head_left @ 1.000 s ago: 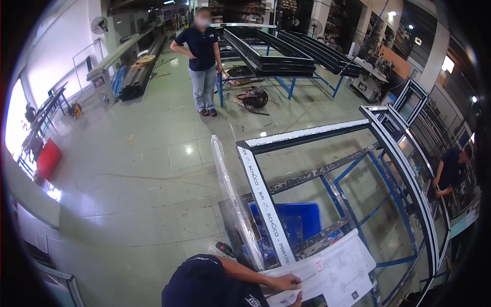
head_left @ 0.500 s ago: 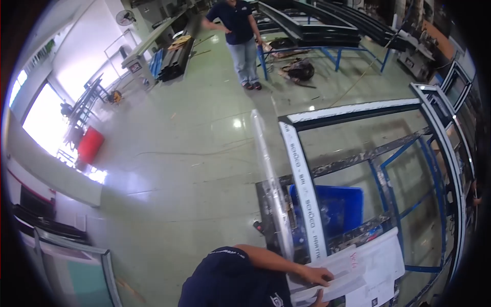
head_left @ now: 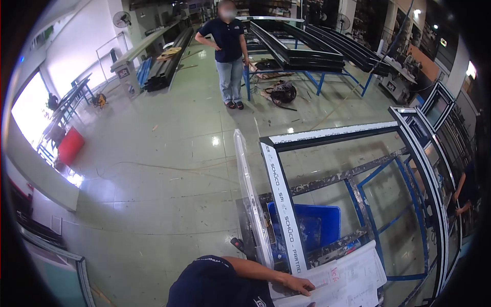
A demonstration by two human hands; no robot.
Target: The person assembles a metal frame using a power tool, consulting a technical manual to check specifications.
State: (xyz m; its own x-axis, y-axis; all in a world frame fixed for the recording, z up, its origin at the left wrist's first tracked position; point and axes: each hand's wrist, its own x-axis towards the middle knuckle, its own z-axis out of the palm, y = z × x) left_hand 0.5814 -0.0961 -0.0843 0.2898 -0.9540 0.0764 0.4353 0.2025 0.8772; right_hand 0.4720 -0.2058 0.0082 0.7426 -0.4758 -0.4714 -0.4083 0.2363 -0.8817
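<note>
My left hand [head_left: 297, 284] reaches in from the navy sleeve and lies on printed paper sheets [head_left: 353, 276], with its fingers stretched out over them. Red handwriting marks the sheets, which lie across the near end of a window frame [head_left: 283, 210]. White protective tape with black lettering covers that frame. Only a fingertip of my right hand [head_left: 311, 304] shows at the bottom edge, below the left hand; the rest is out of view. A long clear-wrapped strip [head_left: 251, 199] runs beside the frame on its left.
Under the frame are a blue bin [head_left: 325, 225] and blue metal stands [head_left: 419, 225]. A person [head_left: 228, 51] stands beyond, near a rack of dark profiles [head_left: 312, 60]. At the right edge, another person's hands [head_left: 463, 207] touch a frame. A red object [head_left: 70, 147] is at left.
The view has tilted up and shifted right, so the scene sits lower and further left. My left hand stays on the sheets; my right hand has mostly dropped out of view.
</note>
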